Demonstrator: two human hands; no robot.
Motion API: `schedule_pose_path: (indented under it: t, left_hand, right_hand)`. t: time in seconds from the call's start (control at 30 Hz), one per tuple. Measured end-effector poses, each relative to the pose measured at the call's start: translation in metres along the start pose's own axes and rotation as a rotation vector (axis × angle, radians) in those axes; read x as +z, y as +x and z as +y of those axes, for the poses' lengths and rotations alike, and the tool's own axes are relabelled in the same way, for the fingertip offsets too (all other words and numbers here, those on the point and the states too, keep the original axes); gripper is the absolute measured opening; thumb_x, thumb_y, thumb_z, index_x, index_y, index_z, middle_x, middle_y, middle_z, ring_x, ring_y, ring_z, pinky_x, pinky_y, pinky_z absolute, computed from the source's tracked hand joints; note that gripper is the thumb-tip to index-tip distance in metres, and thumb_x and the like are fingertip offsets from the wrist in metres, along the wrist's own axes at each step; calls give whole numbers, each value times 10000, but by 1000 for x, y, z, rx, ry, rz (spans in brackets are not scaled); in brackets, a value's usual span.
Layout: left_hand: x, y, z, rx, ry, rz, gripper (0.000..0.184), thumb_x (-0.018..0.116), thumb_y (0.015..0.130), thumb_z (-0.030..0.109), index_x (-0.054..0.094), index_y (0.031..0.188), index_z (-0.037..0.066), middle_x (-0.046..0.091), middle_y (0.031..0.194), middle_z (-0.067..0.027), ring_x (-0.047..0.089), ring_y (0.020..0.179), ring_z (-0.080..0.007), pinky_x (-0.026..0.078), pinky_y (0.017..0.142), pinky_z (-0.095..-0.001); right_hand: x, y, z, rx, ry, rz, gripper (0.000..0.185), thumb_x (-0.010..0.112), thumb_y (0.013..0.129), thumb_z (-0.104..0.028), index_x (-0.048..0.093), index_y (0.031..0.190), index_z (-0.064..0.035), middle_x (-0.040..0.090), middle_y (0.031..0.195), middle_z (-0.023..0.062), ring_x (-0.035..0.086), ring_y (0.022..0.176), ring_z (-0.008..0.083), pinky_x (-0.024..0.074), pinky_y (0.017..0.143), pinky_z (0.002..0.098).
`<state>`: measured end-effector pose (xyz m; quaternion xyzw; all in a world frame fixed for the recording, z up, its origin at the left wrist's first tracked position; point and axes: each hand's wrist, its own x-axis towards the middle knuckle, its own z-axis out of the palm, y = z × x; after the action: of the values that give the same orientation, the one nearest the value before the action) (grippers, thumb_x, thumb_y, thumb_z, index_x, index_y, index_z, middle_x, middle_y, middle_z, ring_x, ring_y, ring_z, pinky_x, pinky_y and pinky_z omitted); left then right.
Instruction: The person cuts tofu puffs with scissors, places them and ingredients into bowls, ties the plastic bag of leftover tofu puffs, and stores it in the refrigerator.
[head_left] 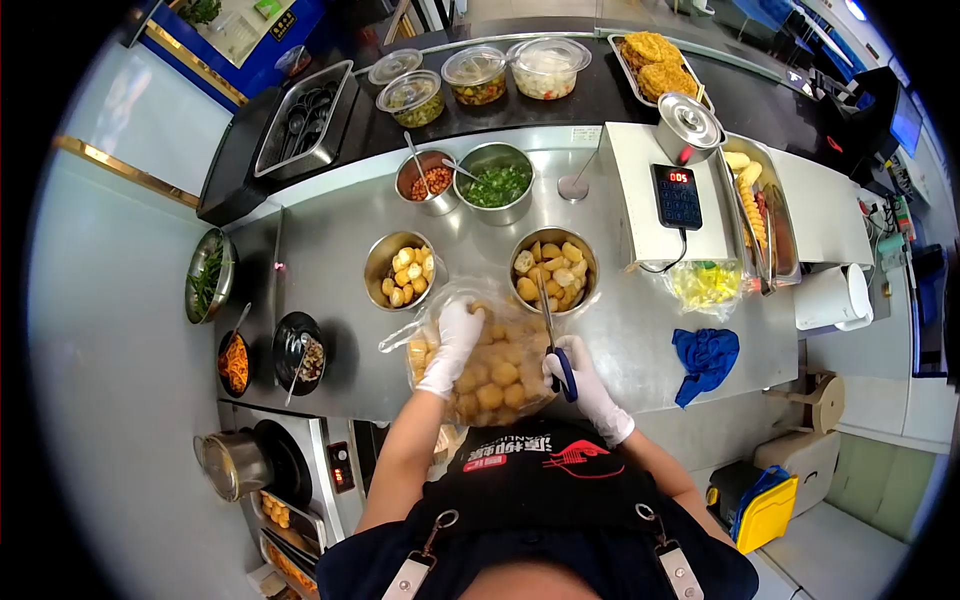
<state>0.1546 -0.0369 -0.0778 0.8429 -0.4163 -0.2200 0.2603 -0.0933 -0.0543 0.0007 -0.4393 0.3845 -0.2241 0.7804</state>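
My left hand, in a white glove, reaches into a clear plastic bag full of round golden fried puffs. Its fingers are curled round one puff near the bag's mouth. In my gloved right hand is a pair of scissors with dark blue handles. The blades point away from me, over the near rim of the right steel pot. Cut puffs with pale insides lie in that pot. The left steel pot also holds cut puffs.
Behind the pots stand a steel bowl of chopped greens and a pot of reddish bits. A blue cloth and a bag of yellow-green pieces lie to the right. Black bowls, one here, line the left.
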Motion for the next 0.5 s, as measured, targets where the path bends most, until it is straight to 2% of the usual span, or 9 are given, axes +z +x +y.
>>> schedule_pose_path:
  t: [0.07,0.1,0.17,0.27,0.4,0.5]
  left_hand:
    - [-29,-9,16,-185,-592,-182,179,672,806,147,641,915,9,678,889,-87,639,741,-163,513,635,-287]
    - [-42,-15,30,-199,-716,-202,162,665,813,118,640,927,5,676,896,-74,631,743,-141,508,632,-265]
    - [-66,-28,54,-233,-964,-239,139,653,827,60,637,951,-2,671,912,-47,616,746,-96,498,626,-220]
    - [-67,-30,81,-162,-1165,-158,151,640,838,70,628,973,2,670,902,-68,630,738,-121,513,637,-237]
    - [-62,-23,101,-162,-1123,-150,182,651,832,83,615,984,-11,669,894,-76,640,744,-135,522,659,-244]
    - [-59,-24,116,-170,-1137,-177,188,657,831,98,613,973,-18,666,880,-78,635,724,-136,519,653,-247]
  right_hand:
    - [-5,-2,5,-21,-45,-13,348,622,868,-214,399,1081,-52,537,849,51,541,701,99,445,578,221]
    - [-7,-4,6,-32,-68,-19,366,639,865,-229,402,1085,-57,538,872,50,540,724,91,448,581,213]
    - [-7,-7,7,-18,-115,-49,402,654,850,-230,402,1105,-49,538,942,74,542,797,124,471,674,249]
    - [-2,-10,7,-3,-231,-65,455,682,825,-258,404,1118,-47,544,966,87,553,830,149,468,765,284]
    - [0,-11,11,-88,-316,-69,475,686,820,-285,404,1114,-42,546,973,91,551,869,150,464,782,286]
    - [3,-12,5,-97,-261,-49,468,680,827,-290,405,1112,-42,544,974,91,548,889,151,457,801,287]
